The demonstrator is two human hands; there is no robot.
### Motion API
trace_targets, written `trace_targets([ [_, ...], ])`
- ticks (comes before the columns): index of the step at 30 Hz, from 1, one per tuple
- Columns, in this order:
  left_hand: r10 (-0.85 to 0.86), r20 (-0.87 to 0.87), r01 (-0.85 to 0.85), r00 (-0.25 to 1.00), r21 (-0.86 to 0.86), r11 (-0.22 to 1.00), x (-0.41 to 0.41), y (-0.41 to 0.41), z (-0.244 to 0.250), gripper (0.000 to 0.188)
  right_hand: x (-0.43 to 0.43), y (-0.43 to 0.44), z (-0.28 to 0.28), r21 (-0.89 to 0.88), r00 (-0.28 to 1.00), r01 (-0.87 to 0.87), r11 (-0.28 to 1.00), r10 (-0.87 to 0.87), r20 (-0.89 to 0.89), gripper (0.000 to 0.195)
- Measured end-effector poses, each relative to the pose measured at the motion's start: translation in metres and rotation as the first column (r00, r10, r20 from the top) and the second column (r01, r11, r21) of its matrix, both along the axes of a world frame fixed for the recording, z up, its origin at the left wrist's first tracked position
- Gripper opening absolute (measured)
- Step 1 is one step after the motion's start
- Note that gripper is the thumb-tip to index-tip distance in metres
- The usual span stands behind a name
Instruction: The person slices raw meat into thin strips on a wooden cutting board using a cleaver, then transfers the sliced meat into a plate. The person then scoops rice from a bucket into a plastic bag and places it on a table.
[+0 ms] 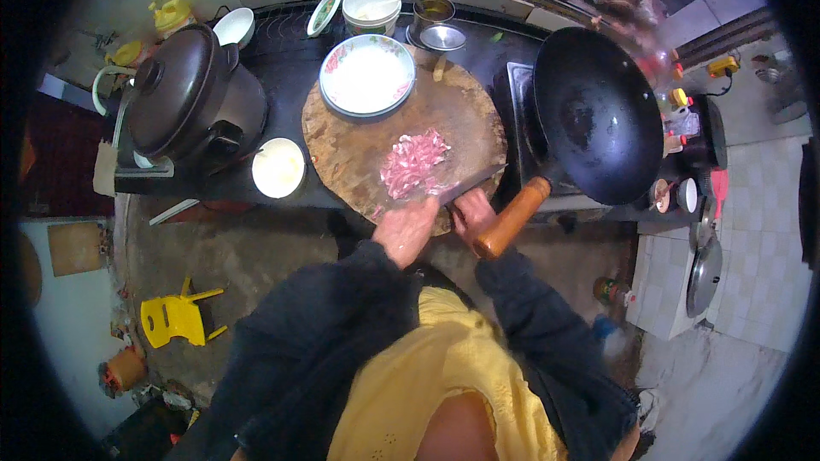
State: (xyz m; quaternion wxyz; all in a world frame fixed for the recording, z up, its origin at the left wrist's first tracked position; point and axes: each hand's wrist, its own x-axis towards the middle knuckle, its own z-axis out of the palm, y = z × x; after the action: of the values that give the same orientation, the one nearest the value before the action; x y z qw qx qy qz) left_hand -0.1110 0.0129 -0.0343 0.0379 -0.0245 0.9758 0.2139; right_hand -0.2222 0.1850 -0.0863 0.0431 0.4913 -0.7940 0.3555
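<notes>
My left hand [407, 230] is closed at the near end of a kitchen knife [471, 184], whose handle is hidden in it. The blade points up and right across the near right part of a round wooden chopping board [346, 153]. Just below the blade is my right hand [473, 212], fingers bent near the board's edge; whether it holds anything cannot be told. A pile of sliced raw pink meat [415, 163] lies on the board beyond my left hand. Stacked floral-rimmed bowls [367, 75] stand at the board's far left.
A black wok [599, 115] sits on the stove at right, its wooden handle [514, 219] reaching close to my right hand. At left are a large dark lidded pot [192, 96] and a white bowl [278, 168]. Behind the board stand white tubs [371, 6] and a metal cup [434, 9].
</notes>
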Motion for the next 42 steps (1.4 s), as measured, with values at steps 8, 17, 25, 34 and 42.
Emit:
trace_targets([
  [8,0.041,0.104,-0.042,0.994,0.004,0.999,0.054,-0.037,0.003,0.015,-0.004,0.010,-0.008,0.095,0.994,0.038,0.995,-0.047,0.097,0.029],
  [17,0.225,-0.040,-0.225,0.974,0.003,0.974,0.022,-0.037,0.023,0.012,-0.006,0.007,0.003,0.068,0.996,0.004,0.998,-0.010,0.090,0.034],
  [25,0.069,-0.042,-0.071,0.997,-0.047,0.996,0.056,-0.019,0.018,0.014,-0.003,0.016,-0.019,0.058,0.992,0.055,0.997,-0.061,0.108,0.031],
  [34,0.028,0.006,-0.028,1.000,-0.033,0.999,-0.013,0.012,-0.003,0.023,-0.005,0.008,-0.001,0.103,0.996,0.035,0.994,-0.043,0.076,0.033],
  [42,0.072,-0.062,-0.072,0.995,0.006,0.997,0.037,-0.048,0.007,0.008,-0.004,0.009,-0.008,0.112,0.994,0.044,0.993,-0.055,0.098,0.034],
])
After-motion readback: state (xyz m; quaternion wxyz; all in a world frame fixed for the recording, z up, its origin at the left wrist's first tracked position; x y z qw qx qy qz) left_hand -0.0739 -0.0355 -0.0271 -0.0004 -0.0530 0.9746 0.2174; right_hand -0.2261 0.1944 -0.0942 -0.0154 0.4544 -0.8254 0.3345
